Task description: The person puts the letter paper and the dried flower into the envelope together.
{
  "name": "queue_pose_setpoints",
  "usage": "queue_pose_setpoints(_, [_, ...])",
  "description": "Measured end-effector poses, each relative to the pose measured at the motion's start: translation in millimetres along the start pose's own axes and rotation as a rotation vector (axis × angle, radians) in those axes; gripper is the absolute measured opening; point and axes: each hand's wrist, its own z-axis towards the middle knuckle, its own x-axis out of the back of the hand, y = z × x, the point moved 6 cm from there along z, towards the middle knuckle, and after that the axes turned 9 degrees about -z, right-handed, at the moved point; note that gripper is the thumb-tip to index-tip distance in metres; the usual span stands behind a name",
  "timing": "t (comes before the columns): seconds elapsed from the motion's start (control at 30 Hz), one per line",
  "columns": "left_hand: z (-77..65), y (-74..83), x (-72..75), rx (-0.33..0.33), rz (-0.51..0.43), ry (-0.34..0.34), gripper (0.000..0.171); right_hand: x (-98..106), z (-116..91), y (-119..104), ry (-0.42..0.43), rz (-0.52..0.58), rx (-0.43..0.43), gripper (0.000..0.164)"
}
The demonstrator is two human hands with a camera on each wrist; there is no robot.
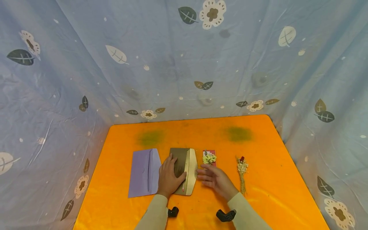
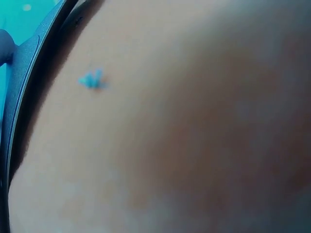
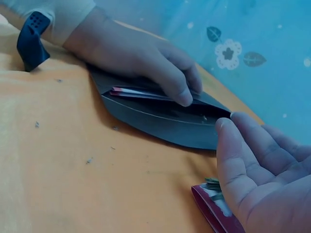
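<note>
A dark brown envelope [image 1: 178,163] lies with its gold-lined flap [image 1: 191,174] spread to the right. My left hand [image 1: 169,175] rests on the envelope, thumb at its mouth. In the right wrist view the mouth gapes, and a red-edged card [image 3: 141,93] shows inside. My right hand [image 1: 214,180] hovers at the flap's right edge, fingers loosely extended and nothing held. Just beyond it, a red card [image 1: 213,153] bears pale yellow dried flowers [image 1: 209,158]; the hand partly covers this card. Blurred skin fills most of the left wrist view.
Left of the brown envelope lies a purple envelope [image 1: 140,174] with its flap unfolded. A small dried bouquet [image 1: 242,172] with a red bloom lies at the right. All rest on an orange tabletop [image 1: 195,134], with patterned curtains [image 1: 161,64] at the back and sides.
</note>
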Motion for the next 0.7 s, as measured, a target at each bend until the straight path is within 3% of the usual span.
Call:
queue_pose_setpoints(0.17, [-0.7, -1.1, -0.9, 0.001, 0.003, -0.007, 0.078, 7, -5, -1, 0.027, 0.033, 0.003, 0.065])
queue_pose_setpoints(0.4, [-1.7, 2.4, 0.6, -0.045, 0.005, 0.034, 0.077, 23, -12, -3, 0.062, 0.109, 0.055, 0.055])
queue_pose_setpoints(0.53, [-1.5, 2.3, 0.3, -0.035, 0.003, 0.027, 0.077, 33, -16, -5, 0.065, 0.166, 0.070, 0.052])
queue_pose_setpoints(0.7, [-1.6, 1.3, -0.8, -0.008, -0.008, 0.004, 0.077, 46, -21, -7, 0.120, 0.141, 0.072, 0.055])
